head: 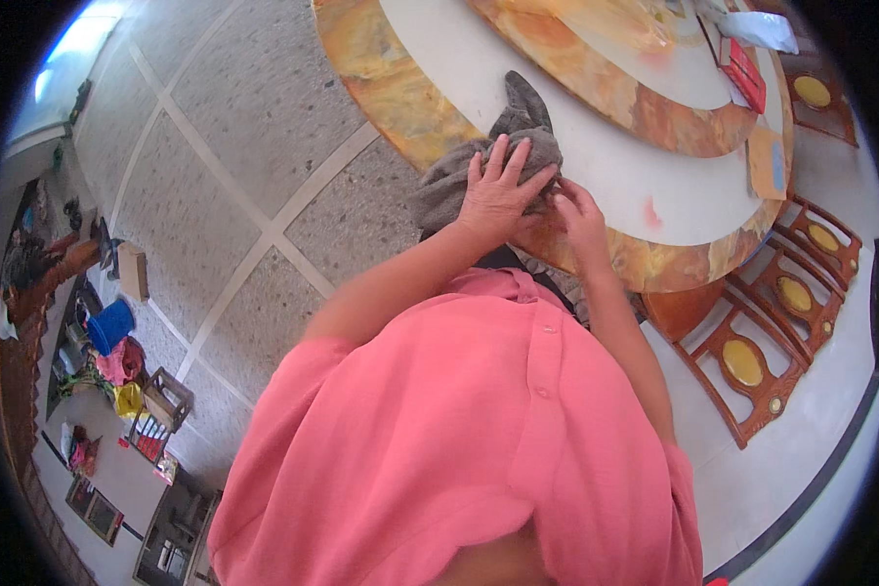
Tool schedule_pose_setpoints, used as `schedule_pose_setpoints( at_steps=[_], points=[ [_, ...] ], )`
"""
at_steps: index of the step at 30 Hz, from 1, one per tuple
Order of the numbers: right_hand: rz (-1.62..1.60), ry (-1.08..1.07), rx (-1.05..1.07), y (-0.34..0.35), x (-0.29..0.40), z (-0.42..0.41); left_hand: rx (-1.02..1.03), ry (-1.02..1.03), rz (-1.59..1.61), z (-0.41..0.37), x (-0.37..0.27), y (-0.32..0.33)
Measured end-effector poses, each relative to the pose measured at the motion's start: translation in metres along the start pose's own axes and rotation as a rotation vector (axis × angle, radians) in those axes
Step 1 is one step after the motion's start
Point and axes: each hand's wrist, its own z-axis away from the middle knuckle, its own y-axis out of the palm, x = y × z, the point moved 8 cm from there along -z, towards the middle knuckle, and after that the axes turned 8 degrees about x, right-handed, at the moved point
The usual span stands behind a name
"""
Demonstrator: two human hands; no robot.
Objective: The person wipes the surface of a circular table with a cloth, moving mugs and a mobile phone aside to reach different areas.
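A bunched grey cloth (450, 179) lies over the near left edge of a round table (615, 183) with a marble-patterned border, and one end of it sticks up onto the pale tabletop. My left hand (499, 192) is on the cloth, its fingers spread over the folds and its thumb side turned to the right. Just to the right, my right hand (582, 216) has its bent fingertips at the cloth's edge, close to the left thumb. Whether those fingertips pinch the fabric is hidden.
A raised marble-patterned turntable (674, 121) carries a red box (743, 73) and a plastic bag (760, 31). A brown envelope (767, 162) lies at the table's right. Carved wooden chairs (743, 362) stand right. A blue bucket (110, 326), cardboard box (132, 271) and wooden stool (167, 399) are far left.
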Motion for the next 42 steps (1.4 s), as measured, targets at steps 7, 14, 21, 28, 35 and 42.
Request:
schedule_pose_setpoints(
  at_steps=[7,14,21,28,35,42],
  points=[
    [-0.005,0.232,-0.011,-0.052,-0.058,0.017,-0.115,-0.17,-0.134,-0.017,0.058,-0.011],
    [-0.129,0.334,-0.017,-0.054,-0.059,0.016,-0.215,-0.423,-0.273,-0.036,0.151,-0.061],
    [-0.219,0.274,-0.277,-0.056,-0.057,0.025,-0.011,-0.447,-0.216,-0.095,0.228,-0.104],
    [-0.297,0.304,-0.557,-0.023,-0.068,0.047,-0.038,-0.422,-0.277,-0.151,0.312,-0.134],
    [-0.319,0.315,-0.438,0.033,-0.07,0.073,0.006,-0.386,-0.307,-0.174,0.327,-0.154],
    [-0.357,0.319,-0.411,0.028,-0.086,0.094,-0.118,0.021,-0.322,-0.139,0.224,-0.116]
  ],
)
